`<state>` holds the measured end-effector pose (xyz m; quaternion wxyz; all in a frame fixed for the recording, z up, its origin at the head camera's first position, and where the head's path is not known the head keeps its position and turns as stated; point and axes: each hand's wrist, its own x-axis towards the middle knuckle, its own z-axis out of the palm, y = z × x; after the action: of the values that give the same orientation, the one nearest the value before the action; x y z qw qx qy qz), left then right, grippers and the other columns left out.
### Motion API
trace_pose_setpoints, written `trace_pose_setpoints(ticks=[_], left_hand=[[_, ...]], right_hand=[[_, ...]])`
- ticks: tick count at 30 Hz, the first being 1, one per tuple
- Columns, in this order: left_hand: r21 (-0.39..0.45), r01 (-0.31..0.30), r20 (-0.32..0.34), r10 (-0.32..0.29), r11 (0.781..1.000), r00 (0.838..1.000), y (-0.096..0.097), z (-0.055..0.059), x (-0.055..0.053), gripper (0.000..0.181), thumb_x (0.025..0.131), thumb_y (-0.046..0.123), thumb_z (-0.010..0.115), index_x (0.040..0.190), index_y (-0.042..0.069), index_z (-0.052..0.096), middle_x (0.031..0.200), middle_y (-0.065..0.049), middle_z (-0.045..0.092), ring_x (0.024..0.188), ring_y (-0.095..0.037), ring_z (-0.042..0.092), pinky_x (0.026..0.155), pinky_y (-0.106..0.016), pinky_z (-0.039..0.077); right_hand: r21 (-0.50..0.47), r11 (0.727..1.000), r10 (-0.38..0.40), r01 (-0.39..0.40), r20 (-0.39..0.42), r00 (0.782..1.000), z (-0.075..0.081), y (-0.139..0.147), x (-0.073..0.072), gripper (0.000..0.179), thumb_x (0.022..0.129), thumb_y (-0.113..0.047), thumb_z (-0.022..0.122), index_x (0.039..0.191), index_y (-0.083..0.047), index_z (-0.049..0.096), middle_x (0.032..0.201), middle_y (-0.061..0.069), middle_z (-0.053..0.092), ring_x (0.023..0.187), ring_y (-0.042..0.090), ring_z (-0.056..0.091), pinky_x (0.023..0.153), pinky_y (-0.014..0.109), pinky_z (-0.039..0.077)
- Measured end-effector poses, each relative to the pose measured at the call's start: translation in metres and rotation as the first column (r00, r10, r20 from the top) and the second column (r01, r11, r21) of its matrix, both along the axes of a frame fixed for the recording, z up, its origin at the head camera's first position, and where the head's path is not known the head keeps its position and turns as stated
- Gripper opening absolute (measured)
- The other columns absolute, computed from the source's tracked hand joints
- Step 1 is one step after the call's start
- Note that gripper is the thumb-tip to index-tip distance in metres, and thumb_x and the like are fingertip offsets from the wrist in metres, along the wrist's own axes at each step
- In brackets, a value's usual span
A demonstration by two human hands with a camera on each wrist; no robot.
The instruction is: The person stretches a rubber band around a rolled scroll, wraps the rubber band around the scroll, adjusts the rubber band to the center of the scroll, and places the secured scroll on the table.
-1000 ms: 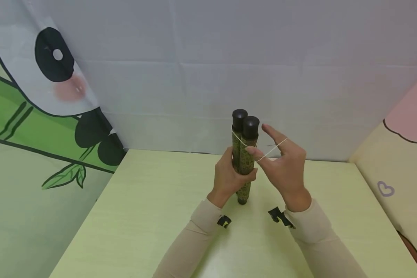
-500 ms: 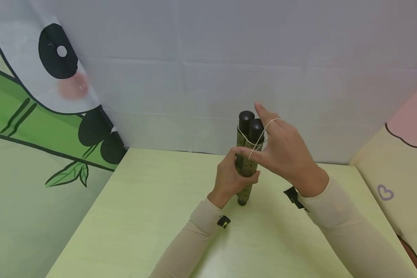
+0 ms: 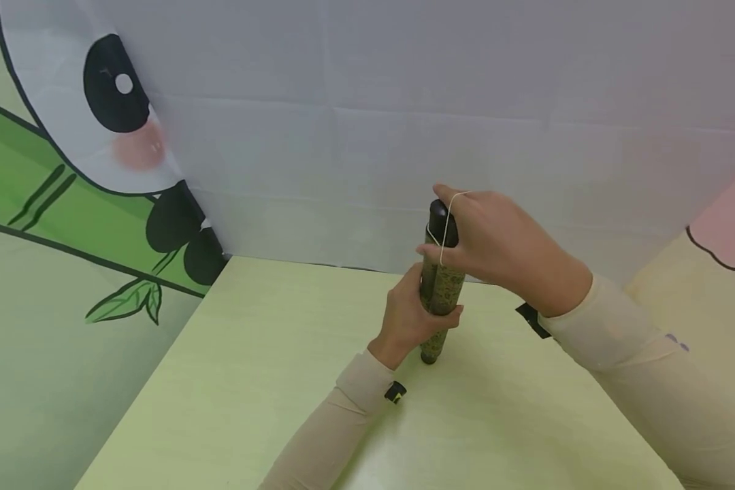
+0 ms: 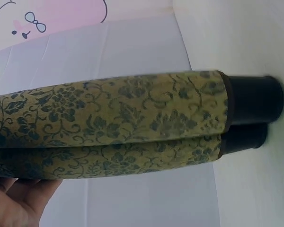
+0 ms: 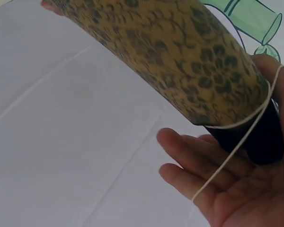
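Note:
A rolled scroll (image 3: 444, 291) stands nearly upright on the table, two rolls side by side in yellow-green brocade with black end knobs. Round its middle my left hand (image 3: 401, 320) grips it; in the left wrist view fingers (image 4: 26, 201) show behind the brocade (image 4: 151, 109). My right hand (image 3: 499, 235) surrounds the top, fingers and thumb spread, with the black knobs (image 5: 270, 144) between them. A thin white elastic band (image 5: 232, 153) circles the scroll's top end and crosses over, stretched onto the right hand's fingers and thumb. One upper knob is largely hidden in the head view.
The pale yellow-green table (image 3: 251, 374) reaches back to a white cloth wall (image 3: 282, 156). A cartoon panel (image 3: 67, 204) with green bamboo stands at the left. Dark straps (image 3: 533, 320) show at both cuffs.
My right hand has risen from beside the scroll and turned over its top, carrying the stretched elastic loop around the knobs. The left hand keeps its grip. The head view has shifted slightly.

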<state>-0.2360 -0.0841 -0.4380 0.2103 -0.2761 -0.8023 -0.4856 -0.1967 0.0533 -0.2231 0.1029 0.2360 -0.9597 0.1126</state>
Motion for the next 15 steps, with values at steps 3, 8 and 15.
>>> trace_pose_setpoints(ticks=[3, 8, 15], left_hand=[[0.002, 0.012, 0.019, -0.012, 1.0, 1.0, 0.002, 0.0, 0.001, 0.064, 0.079, 0.036, 0.084, 0.129, 0.012, 0.052, 0.108, 0.004, 0.062, 0.088, -0.007, 0.063, 0.075, -0.023, 0.056], [0.003, 0.022, 0.036, -0.022, 1.0, 0.999, 0.004, 0.001, 0.002, 0.065, 0.079, 0.035, 0.084, 0.131, 0.013, 0.051, 0.109, 0.004, 0.061, 0.089, -0.007, 0.063, 0.076, -0.024, 0.056], [-0.013, 0.02, 0.025, -0.02, 1.0, 0.999, 0.009, 0.002, 0.0, 0.064, 0.077, 0.037, 0.084, 0.128, 0.014, 0.053, 0.104, 0.007, 0.061, 0.086, -0.006, 0.061, 0.074, -0.024, 0.055]], right_hand=[[0.073, 0.997, 0.014, -0.014, 0.0, 1.0, 0.009, -0.001, 0.0, 0.072, 0.088, -0.039, 0.078, 0.142, 0.004, 0.055, 0.11, 0.014, 0.07, 0.088, 0.027, 0.065, 0.072, 0.04, 0.053], [0.209, 0.975, 0.066, -0.069, 0.025, 0.998, 0.026, -0.005, -0.001, 0.033, 0.09, -0.03, 0.075, 0.101, 0.0, 0.067, 0.081, 0.007, 0.064, 0.063, 0.022, 0.055, 0.056, 0.036, 0.046], [0.362, 0.915, 0.1, -0.176, 0.219, 0.971, 0.047, -0.013, -0.01, 0.017, 0.092, -0.016, 0.071, 0.084, -0.006, 0.061, 0.066, 0.002, 0.049, 0.056, 0.016, 0.046, 0.056, 0.033, 0.041]])
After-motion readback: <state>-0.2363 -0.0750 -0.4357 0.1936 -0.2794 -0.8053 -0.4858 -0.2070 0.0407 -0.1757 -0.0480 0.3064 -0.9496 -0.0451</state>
